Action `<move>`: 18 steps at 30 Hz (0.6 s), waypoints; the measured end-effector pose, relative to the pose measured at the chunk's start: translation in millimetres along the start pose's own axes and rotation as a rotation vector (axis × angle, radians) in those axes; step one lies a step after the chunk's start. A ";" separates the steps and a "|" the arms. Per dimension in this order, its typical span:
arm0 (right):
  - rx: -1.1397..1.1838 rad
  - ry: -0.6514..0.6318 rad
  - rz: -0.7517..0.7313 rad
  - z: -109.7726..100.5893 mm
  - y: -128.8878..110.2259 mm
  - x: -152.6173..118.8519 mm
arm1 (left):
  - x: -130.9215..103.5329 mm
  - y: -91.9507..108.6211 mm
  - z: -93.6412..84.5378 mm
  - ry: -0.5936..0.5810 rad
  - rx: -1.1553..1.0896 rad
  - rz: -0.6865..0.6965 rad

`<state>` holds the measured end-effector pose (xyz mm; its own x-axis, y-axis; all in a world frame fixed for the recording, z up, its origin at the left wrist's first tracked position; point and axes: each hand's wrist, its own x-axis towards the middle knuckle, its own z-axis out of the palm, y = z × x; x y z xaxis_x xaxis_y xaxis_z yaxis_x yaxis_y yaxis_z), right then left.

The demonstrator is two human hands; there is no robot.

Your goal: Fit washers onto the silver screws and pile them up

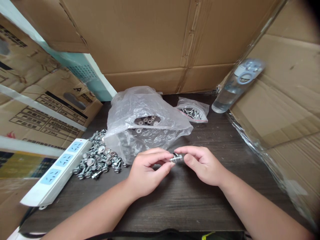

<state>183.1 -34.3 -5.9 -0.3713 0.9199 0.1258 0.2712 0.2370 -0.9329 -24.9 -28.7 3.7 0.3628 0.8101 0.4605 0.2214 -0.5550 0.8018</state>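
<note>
Pinching shiny silver bolt (177,158) in left hand (147,171)

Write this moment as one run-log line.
left hand: pinching bolt | right hand: at bolt's head | plastic bag: washers inside | bolt pile: beside power strip

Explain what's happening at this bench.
A person pinches a small bolt in the left hand, with the right hand close by its head. Beyond the hands, an open plastic bag shows loose washers inside. A pile of bolts lies beside the white power strip; a zip bag of small screws and a water bottle are farther back.
</note>
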 end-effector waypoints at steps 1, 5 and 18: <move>0.019 -0.003 0.010 -1.3 -0.1 -0.7 | -0.1 -0.3 -0.1 0.006 0.002 -0.003; 0.106 -0.092 0.060 -5.5 -1.2 -4.2 | -0.2 -1.4 -0.8 0.026 0.014 0.000; -0.019 -0.064 -0.038 3.6 0.2 0.7 | -0.4 0.4 -0.1 -0.015 -0.022 0.014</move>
<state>179.7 -34.7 -7.2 -0.4370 0.8887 0.1385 0.2729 0.2777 -0.9211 -25.0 -29.2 3.8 0.3795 0.7990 0.4664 0.1957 -0.5621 0.8036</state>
